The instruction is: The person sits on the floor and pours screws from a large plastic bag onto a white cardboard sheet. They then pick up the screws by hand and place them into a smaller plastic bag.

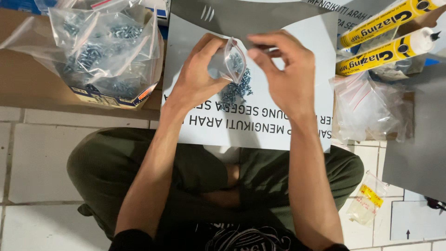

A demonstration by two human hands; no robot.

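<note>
My left hand (197,69) and my right hand (285,69) together hold a small clear zip bag (232,60) with several small metal screws inside. The left fingers pinch its left edge and the right fingers pinch its top right edge. Below the bag lies a loose pile of screws (236,90) on a grey printed sheet (260,125) spread in front of my crossed legs.
A cardboard box (109,95) at the left holds several large clear bags of screws (100,42). Two yellow sealant tubes (388,49) lie at the upper right above a heap of empty clear zip bags (369,109). One small bag (368,197) lies on the tiled floor.
</note>
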